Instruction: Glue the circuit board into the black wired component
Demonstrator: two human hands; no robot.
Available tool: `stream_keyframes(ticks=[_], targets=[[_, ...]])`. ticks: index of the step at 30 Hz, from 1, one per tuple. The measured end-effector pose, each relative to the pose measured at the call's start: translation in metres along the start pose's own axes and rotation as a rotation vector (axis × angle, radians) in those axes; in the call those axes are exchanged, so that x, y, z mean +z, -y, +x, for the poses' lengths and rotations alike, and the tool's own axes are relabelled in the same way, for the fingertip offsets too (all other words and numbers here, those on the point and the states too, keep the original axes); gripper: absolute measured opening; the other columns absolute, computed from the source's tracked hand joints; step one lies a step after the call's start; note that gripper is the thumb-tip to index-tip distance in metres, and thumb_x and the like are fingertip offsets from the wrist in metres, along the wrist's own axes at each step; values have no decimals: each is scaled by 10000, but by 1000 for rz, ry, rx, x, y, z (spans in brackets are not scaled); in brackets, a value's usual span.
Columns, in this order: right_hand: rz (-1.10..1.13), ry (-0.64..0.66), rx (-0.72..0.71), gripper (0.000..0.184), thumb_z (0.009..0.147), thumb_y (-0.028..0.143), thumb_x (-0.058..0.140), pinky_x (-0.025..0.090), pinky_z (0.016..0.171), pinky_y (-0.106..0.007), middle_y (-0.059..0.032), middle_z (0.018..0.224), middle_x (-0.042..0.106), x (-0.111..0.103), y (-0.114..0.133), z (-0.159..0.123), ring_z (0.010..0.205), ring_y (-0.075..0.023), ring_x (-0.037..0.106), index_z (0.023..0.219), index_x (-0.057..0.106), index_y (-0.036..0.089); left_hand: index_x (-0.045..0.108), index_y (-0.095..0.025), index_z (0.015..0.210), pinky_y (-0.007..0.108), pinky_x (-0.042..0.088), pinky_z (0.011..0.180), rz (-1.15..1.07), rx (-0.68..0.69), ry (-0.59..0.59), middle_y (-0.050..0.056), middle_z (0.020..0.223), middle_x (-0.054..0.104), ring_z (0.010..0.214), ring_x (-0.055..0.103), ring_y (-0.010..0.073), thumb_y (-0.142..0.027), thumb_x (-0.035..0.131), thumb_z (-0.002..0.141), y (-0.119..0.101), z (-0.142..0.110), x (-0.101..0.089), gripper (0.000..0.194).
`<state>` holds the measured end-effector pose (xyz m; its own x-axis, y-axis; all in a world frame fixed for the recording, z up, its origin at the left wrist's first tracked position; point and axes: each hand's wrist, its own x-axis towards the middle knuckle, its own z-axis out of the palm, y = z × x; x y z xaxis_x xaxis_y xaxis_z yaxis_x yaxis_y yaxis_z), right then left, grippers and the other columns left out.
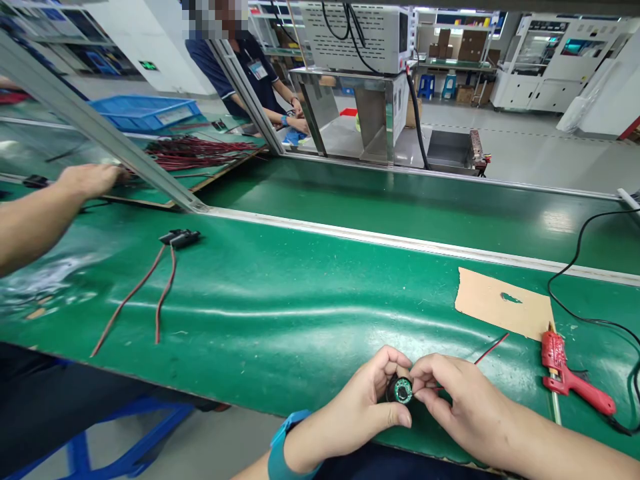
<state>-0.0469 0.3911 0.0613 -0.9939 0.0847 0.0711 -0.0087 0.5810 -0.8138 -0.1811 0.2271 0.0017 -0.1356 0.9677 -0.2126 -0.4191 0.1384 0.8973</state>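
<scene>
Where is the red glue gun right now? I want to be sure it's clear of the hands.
The red glue gun lies on the green belt at the lower right, just below the cardboard piece, beyond the right hand and not touching it.

Both hands' fingers [395, 363] pinching round black part [401, 389], red glue gun [570, 373] nearby

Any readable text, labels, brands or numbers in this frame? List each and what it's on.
None can be read.
Green wall sign: lit, too small to read.
Badge on the co-worker across the belt: print blurred.
Label on the blue bin: too small.
Labels on the metal stand under the white instrument: blurred.
Red glue gun and the round black part in both hands: no visible marking.
</scene>
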Motion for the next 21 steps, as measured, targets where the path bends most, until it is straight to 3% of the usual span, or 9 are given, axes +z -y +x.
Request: stream_keyframes(ticks=[3, 6, 9, 11, 15, 18, 21], targets=[[-5, -52, -14, 210, 906, 56, 513, 466, 687, -203, 30, 877, 641, 2, -1, -1, 764, -88, 603, 1041, 488, 215, 516, -147, 963, 273, 428, 763, -71, -60, -74, 23, 929, 594, 864, 555, 136, -274, 855, 741, -3, 2, 1, 424], [-42, -123, -56, 187, 919, 58, 502, 475, 691, -214, 10, 875, 644, 4, -4, -3, 765, -94, 608, 1036, 502, 203, 536, -132, 989, 294, 460, 786, -69, -37, -83, 44, 940, 602, 843, 589, 141, -339, 798, 816, -7, 2, 2, 376], [-78, -168, -96, 203, 928, 56, 497, 483, 708, -224, -2, 886, 631, 7, -7, -5, 782, -99, 593, 1068, 507, 203, 510, -165, 1213, 291, 471, 775, -46, 25, -32, 54, 1020, 544, 854, 542, 125, -439, 680, 919, -7, 1, 4, 437], [-93, -196, -126, 221, 923, 45, 499, 486, 711, -220, -1, 882, 617, 8, -8, -4, 785, -97, 576, 1076, 502, 205, 402, -217, 1391, 288, 459, 786, -24, 30, -17, 51, 1051, 501, 870, 495, 118, -487, 592, 970, -5, 0, 5, 536], [-128, -255, -204, 258, 916, 19, 479, 513, 744, -226, -20, 896, 623, 8, -4, -3, 820, -108, 585, 1098, 502, 199, 303, -256, 1467, 351, 416, 967, 70, 28, -10, 54, 1112, 494, 1017, 505, 141, -481, 504, 1019, -4, -3, 6, 541], [-59, -233, -160, 405, 885, 21, 494, 530, 697, -214, -46, 991, 630, 8, -1, -5, 804, -106, 584, 1239, 480, 218, 224, -277, 1502, 407, 360, 1095, 185, 87, 15, 80, 1244, 510, 1182, 506, 174, -419, 463, 1045, -9, -5, 8, 535], [68, -182, -80, 626, 866, 18, 503, 535, 643, -175, -51, 1093, 626, 8, -2, -7, 756, -80, 577, 1421, 382, 284, 204, -267, 1501, 406, 377, 1105, 318, 156, 24, 121, 1356, 508, 1254, 518, 197, -365, 460, 1048, -17, -5, 11, 530]])
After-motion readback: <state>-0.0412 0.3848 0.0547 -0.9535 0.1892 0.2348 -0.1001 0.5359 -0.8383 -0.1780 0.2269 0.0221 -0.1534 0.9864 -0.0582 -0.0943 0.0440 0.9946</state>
